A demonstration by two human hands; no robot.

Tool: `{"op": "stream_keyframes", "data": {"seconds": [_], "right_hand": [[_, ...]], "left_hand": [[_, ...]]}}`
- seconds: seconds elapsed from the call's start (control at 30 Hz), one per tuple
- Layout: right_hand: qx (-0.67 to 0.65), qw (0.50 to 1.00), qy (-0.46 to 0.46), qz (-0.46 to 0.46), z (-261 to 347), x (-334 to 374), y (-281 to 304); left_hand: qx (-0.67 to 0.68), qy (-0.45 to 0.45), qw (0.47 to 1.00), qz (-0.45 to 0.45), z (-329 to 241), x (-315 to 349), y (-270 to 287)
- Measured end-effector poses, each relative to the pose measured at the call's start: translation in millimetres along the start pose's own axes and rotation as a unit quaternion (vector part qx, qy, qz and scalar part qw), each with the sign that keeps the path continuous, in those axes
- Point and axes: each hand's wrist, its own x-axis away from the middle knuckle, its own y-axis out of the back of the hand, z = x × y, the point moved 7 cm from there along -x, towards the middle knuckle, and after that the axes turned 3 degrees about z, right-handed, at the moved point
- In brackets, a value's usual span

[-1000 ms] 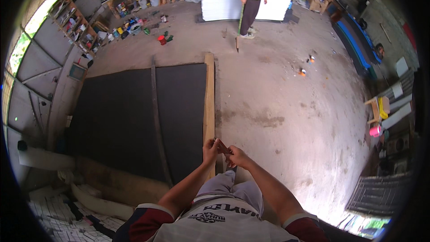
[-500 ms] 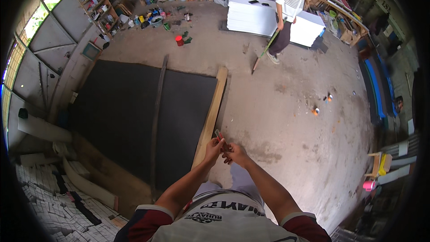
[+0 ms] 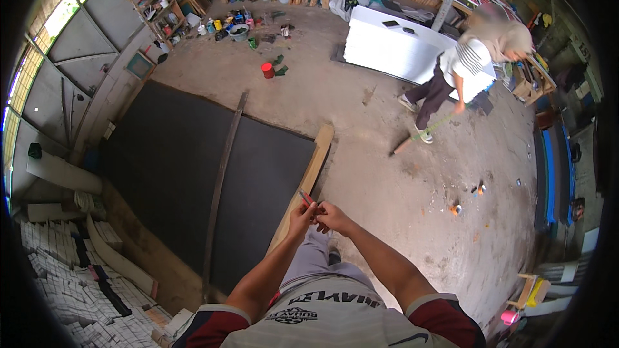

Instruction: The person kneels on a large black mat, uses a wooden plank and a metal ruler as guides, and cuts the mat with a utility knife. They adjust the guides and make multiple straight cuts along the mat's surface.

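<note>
In front of my body both hands are held close together, near the wooden beam. My left hand (image 3: 300, 219) is closed round a slim red-and-grey tool (image 3: 306, 198), whose tip points up and away from me; it looks like a cutter but is too small to be sure. Right beside it, my right hand (image 3: 332, 218) has its fingers bent and pinched near the tool's lower end. What those fingers hold, if anything, is hidden. Below and left of my hands lies a large black sheet (image 3: 264, 167), with the pale wooden beam (image 3: 314, 161) along its right edge.
A dark narrow bar (image 3: 224, 174) lies across the sheet. At the right, a person (image 3: 474, 58) sweeps the concrete floor with a green-handled broom (image 3: 412, 142). White stacked sheets (image 3: 393, 42) stand behind them. A red can (image 3: 267, 70) is on the floor; stacked white pieces (image 3: 71, 290) fill the lower left.
The other person has moved right and nearer, bending with the broom. My view has shifted slightly. My hands stay together, and the tool's tip has tilted further left.
</note>
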Motion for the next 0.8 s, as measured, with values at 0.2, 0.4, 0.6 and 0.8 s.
{"op": "stream_keyframes", "data": {"seconds": [0.2,0.4,0.6,0.8], "right_hand": [[0.016,1.000,-0.002,0.024,97,-65,65],[-0.004,0.997,-0.070,0.028,159,-125,135],[0.032,0.999,-0.023,0.031,203,-209,209],[0.010,0.993,-0.012,0.116,271,-296,282]], "left_hand": [[0.027,0.005,0.998,0.051,-47,-118,-25],[0.023,0.034,0.998,0.045,-73,-223,-43],[0.043,0.014,0.995,-0.091,-122,-326,-57],[0.063,0.012,0.982,-0.178,-175,-439,-59]]}}
